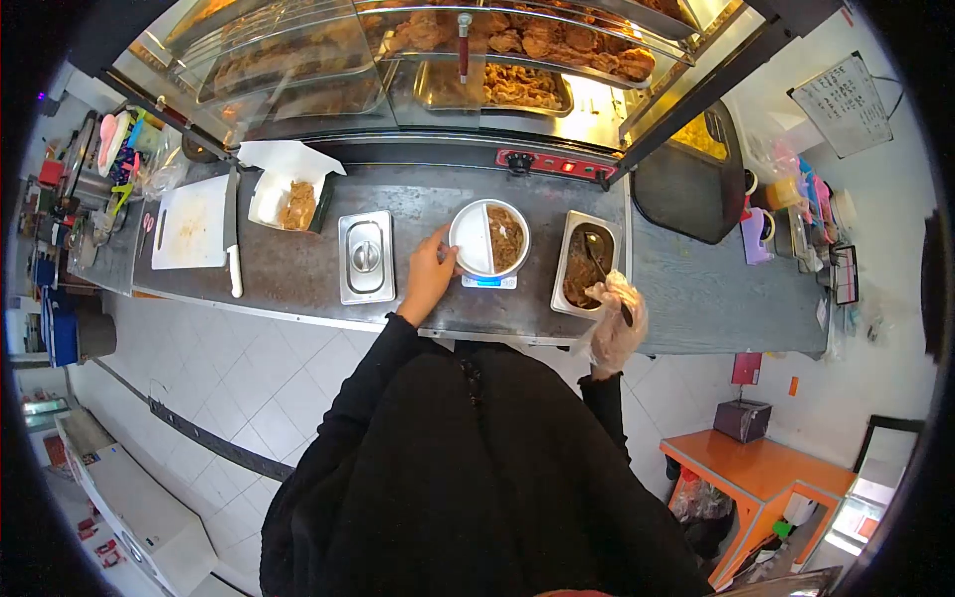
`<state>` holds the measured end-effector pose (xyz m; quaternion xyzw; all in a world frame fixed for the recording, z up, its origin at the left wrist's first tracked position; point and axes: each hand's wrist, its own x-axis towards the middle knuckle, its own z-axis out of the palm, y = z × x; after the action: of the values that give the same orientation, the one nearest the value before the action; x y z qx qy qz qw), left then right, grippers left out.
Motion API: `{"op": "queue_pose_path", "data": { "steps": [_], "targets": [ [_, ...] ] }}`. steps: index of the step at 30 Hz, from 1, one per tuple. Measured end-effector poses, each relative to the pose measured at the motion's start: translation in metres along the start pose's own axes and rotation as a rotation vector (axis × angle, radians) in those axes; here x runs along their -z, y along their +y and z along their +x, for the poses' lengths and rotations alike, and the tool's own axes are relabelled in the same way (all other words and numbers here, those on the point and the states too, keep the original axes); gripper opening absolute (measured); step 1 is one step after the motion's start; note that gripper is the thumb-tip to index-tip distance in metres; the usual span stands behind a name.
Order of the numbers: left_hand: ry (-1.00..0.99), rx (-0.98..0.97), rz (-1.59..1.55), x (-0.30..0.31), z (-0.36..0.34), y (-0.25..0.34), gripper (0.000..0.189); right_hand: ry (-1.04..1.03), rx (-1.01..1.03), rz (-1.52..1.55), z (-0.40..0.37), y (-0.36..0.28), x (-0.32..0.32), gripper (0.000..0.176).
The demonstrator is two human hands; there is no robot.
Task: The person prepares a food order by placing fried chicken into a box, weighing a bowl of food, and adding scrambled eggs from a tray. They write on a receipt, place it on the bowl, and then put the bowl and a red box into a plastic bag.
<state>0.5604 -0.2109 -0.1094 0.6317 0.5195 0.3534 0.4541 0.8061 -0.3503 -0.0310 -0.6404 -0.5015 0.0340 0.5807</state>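
Note:
A round white bowl (pixel 472 239) with a divider stands on a small scale (pixel 489 283); its right half holds brown food, while the left half shows bare white. My left hand (pixel 430 277) is at the bowl's left rim, thumb and fingers on its edge. To the right, a steel tray (pixel 559 289) holds brown sauce-like food with a spoon (pixel 597 261) dipped in it. My right hand (pixel 617 323), in a clear plastic glove, is closed round the dark spoon handle at the tray's lower right corner.
A lidded steel container (pixel 366 284) sits left of the bowl. Further left are an open food box (pixel 269 199), a knife (pixel 235 269) and a white cutting board (pixel 189 229). A heated glass cabinet (pixel 438 144) with fried food stands behind. A black tray (pixel 686 199) lies at right.

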Motion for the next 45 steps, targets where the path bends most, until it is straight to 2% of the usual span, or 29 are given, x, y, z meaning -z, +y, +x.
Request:
{"op": "queue_pose_path", "data": {
  "steps": [1,4,5,8,9,13,15,20,23,29,32,35,38,39,42,43,45],
  "targets": [
    [-0.005,0.001,-0.008,0.0,0.0,0.0,0.039,-0.054,0.054,-0.163,0.001,0.008,0.004,0.012],
    [-0.012,-0.014,0.021,-0.001,0.0,-0.008,0.04,-0.225,0.073,-0.192,-0.005,0.032,-0.001,0.012],
    [-0.016,-0.006,0.009,-0.002,0.001,-0.007,0.039,-0.187,0.061,-0.202,-0.014,0.042,-0.003,0.012],
    [-0.014,0.015,-0.011,0.0,-0.001,-0.004,0.038,0.119,-0.457,0.532,-0.023,0.046,-0.009,0.014],
    [-0.008,0.013,-0.012,0.0,-0.001,-0.005,0.038,0.19,-0.432,0.505,-0.02,0.041,-0.006,0.019],
    [0.0,-0.003,0.022,-0.004,0.0,-0.011,0.037,0.387,-0.667,0.521,-0.015,0.052,0.001,0.023],
    [-0.001,0.015,-0.002,-0.003,-0.001,-0.006,0.037,0.345,-0.658,0.256,-0.016,0.057,0.006,0.023],
    [0.002,0.025,0.032,-0.002,-0.006,0.003,0.036,0.514,-0.686,0.476,-0.026,0.075,0.01,0.026],
    [-0.002,0.02,0.016,-0.001,-0.005,0.005,0.036,0.689,-0.828,0.75,-0.029,0.082,0.018,0.026],
    [0.003,0.036,-0.018,-0.001,-0.007,0.004,0.037,0.746,-0.916,0.726,-0.032,0.093,0.023,0.026],
    [0.002,0.04,-0.027,-0.002,-0.006,0.001,0.037,0.678,-0.87,0.805,-0.037,0.104,0.024,0.028],
    [-0.007,0.036,-0.012,0.0,-0.007,0.002,0.037,0.55,-0.688,0.672,-0.011,0.044,0.004,0.028],
    [-0.009,0.046,-0.003,-0.001,-0.006,0.001,0.038,0.298,-0.389,0.496,-0.017,0.029,-0.013,0.026],
    [-0.011,0.042,0.0,-0.001,-0.006,0.002,0.038,0.296,-0.261,0.519,-0.021,0.027,-0.021,0.025],
    [-0.013,0.047,-0.01,0.001,-0.007,0.006,0.038,0.044,-0.06,0.074,-0.021,0.017,-0.016,0.024],
    [-0.015,0.051,-0.017,0.0,-0.007,0.008,0.038,0.087,-0.023,0.088,-0.02,0.022,-0.019,0.023],
    [-0.011,0.048,-0.001,0.0,-0.007,0.008,0.039,0.244,-0.32,0.413,-0.012,0.013,-0.017,0.022]
  ]
}}
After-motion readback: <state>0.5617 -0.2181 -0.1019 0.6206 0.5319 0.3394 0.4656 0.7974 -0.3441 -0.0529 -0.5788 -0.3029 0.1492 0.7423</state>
